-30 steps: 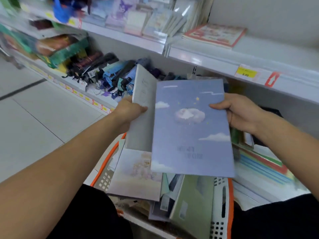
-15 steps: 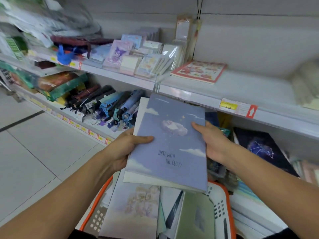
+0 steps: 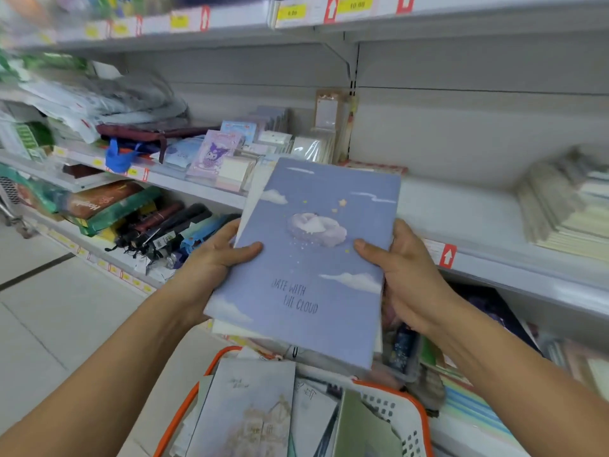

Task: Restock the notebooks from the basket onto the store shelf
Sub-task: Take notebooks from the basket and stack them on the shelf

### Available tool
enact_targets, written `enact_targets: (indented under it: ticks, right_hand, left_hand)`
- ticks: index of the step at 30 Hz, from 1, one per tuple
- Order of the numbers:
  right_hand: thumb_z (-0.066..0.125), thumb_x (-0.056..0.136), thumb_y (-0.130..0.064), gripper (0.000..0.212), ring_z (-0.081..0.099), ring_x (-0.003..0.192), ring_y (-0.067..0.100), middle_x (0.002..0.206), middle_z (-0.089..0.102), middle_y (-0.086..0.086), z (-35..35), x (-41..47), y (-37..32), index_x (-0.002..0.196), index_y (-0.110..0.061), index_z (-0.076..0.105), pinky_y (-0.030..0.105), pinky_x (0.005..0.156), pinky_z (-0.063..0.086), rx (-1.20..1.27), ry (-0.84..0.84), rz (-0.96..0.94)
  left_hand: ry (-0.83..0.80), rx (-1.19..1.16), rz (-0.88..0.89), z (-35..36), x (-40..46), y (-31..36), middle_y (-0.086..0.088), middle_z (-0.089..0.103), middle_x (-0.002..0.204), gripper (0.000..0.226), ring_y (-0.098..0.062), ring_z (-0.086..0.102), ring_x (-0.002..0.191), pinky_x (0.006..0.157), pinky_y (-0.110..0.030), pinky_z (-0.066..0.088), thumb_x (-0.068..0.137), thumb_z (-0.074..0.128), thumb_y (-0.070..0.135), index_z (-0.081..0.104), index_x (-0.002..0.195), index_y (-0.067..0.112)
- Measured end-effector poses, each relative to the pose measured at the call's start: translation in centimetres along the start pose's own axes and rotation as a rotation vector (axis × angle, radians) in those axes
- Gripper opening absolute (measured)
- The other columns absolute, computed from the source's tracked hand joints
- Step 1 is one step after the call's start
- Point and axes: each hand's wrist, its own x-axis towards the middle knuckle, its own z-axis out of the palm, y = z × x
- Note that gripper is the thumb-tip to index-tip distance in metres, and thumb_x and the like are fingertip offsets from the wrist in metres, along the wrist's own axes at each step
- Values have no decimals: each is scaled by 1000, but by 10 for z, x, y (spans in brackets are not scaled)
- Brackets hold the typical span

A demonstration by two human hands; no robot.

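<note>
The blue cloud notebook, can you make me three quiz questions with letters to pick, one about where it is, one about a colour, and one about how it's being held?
1. Where is the blue cloud notebook?
A. Lying on the floor
B. Up in front of the shelf, above the basket
C. Deep inside the basket

2. What colour is the basket's rim?
A. Orange
B. Green
C. Black

3. How is the notebook held?
A. By one hand only
B. By nobody
C. By the left hand and the right hand, one on each side

Answers: 1 B, it is raised before the bare shelf space; 2 A, the rim shows orange around white mesh; 3 C, a thumb presses each side edge.
</note>
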Motion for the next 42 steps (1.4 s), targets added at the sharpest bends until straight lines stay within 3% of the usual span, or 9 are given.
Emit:
enact_targets:
  ticks: [6, 10, 12, 14, 17, 20, 27, 34, 42]
  right_hand:
    - [55, 95, 4, 30, 67, 98, 34, 122, 65, 19, -44, 93, -26, 125, 0, 53, 44, 75, 58, 135, 459, 59]
    - [38, 95, 15, 43, 63, 90, 30, 130, 61, 19, -70, 156, -43, 134, 2, 51, 42, 82, 51, 103, 497, 173]
    - [33, 99, 14, 42, 62, 82, 30, 117, 62, 18, -74, 177, -47, 138, 6, 45, 43, 86, 47, 15, 477, 229]
    - [33, 100, 12, 40, 62, 103, 39, 112, 62, 17, -76, 193, -47, 138, 9, 43, 49, 93, 44, -46, 419, 278]
    - [49, 97, 7, 34, 62, 99, 35, 100, 64, 16, -79, 210, -43, 131, 10, 51, 55, 103, 44, -121, 266, 323]
    - [68, 83, 10, 24, 68, 91, 30, 112, 69, 17, -87, 220, -37, 106, 5, 64, 47, 100, 50, -191, 149, 280]
    - [100, 28, -15, 96, 70, 105, 29, 110, 75, 9, -109, 238, -26, 118, -7, 69, 49, 96, 53, -534, -100, 371]
    - [98, 22, -38, 112, 65, 107, 21, 119, 67, 1, -103, 244, -22, 123, -15, 54, 40, 95, 55, -879, -58, 275]
    - [89, 46, -50, 92, 61, 106, 18, 117, 63, -2, -107, 243, -19, 124, -17, 51, 38, 98, 52, -1136, -61, 210]
  left_hand:
    - [87, 261, -21, 60, 96, 40, -12, 66, 96, 31, -16, 61, 67, 49, -22, 52, 94, 63, 15, 57, 122, 3]
    - [172, 340, 32, 83, 166, 41, -15, 60, 101, 41, -17, 60, 72, 73, -25, 59, 90, 64, -1, 50, 128, -9]
    - [148, 416, 8, 84, 192, 38, -11, 64, 104, 61, -19, 64, 88, 92, -34, 55, 75, 82, 8, 52, 127, -5]
    - [116, 529, -5, 83, 211, 34, -8, 66, 115, 81, -20, 63, 102, 97, -31, 50, 57, 93, 20, 55, 127, 1]
    - [179, 763, 74, 84, 238, 25, 0, 61, 112, 59, -16, 57, 99, 84, -20, 42, 72, 86, 12, 59, 124, 4]
    - [240, 916, 199, 83, 256, 16, -8, 66, 110, 49, -23, 62, 104, 84, -21, 43, 74, 83, 10, 64, 117, 0]
    - [189, 1173, 252, 67, 274, 11, -14, 64, 125, 63, -28, 60, 115, 98, -30, 44, 74, 84, 24, 59, 127, 1]
    - [160, 1326, 205, 63, 276, 18, -16, 63, 122, 51, -30, 57, 113, 94, -31, 43, 84, 75, 31, 62, 122, 0]
    - [154, 1347, 220, 59, 278, 17, -12, 61, 129, 53, -28, 55, 119, 98, -28, 41, 86, 73, 30, 59, 130, 6]
